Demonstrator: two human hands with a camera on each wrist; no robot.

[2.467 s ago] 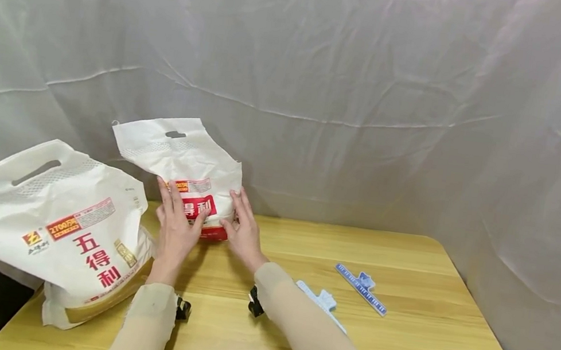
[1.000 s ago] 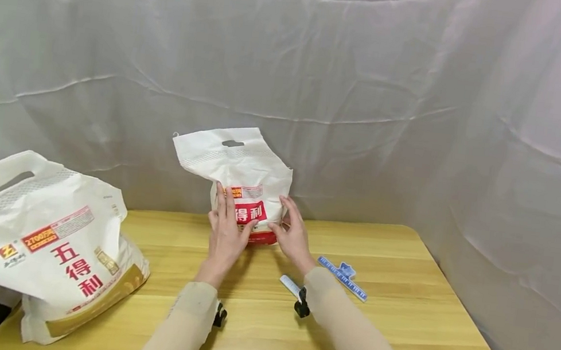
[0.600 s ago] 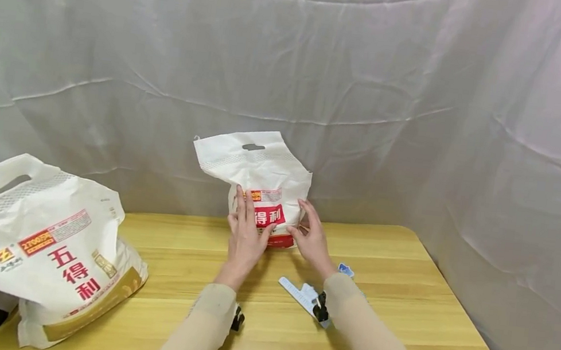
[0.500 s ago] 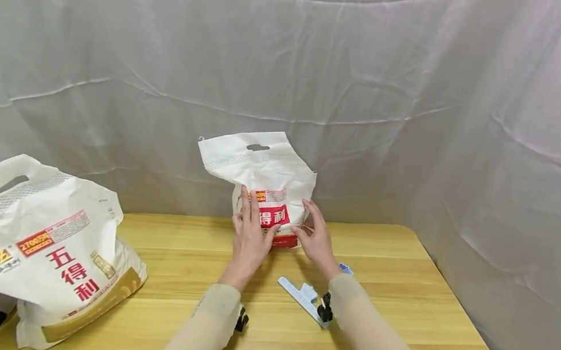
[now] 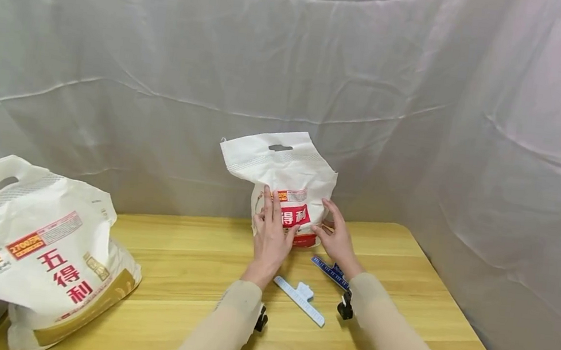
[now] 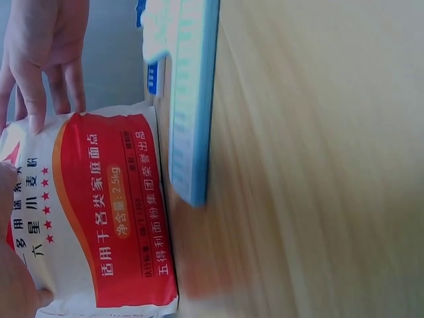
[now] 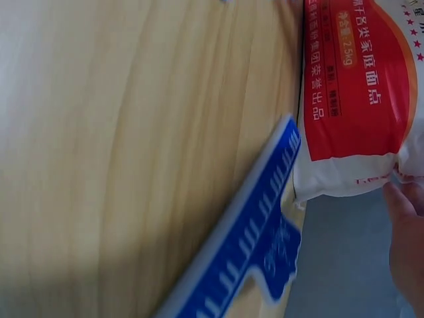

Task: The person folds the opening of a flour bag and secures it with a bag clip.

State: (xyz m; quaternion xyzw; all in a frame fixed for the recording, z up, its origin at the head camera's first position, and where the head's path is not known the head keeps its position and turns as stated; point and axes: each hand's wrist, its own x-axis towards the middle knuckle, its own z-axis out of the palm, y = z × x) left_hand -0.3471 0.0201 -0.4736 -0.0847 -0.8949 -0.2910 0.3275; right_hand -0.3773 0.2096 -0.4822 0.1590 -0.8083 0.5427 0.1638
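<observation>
The small flour bag [image 5: 287,181] standing at the back of the desk [image 5: 185,279] shows "得利" in white on a red panel in the head view. In the left wrist view its red band reads "适用于各类家庭面点", a yellow oval "净含量: 2.5kg" and "五得利面粉集团荣誉出品"; the same lines show in the right wrist view. The large flour bag [image 5: 38,251] on the left bears "五得利" in red down its face and "2700万" on an orange label; its smaller print is too fine to read.
</observation>
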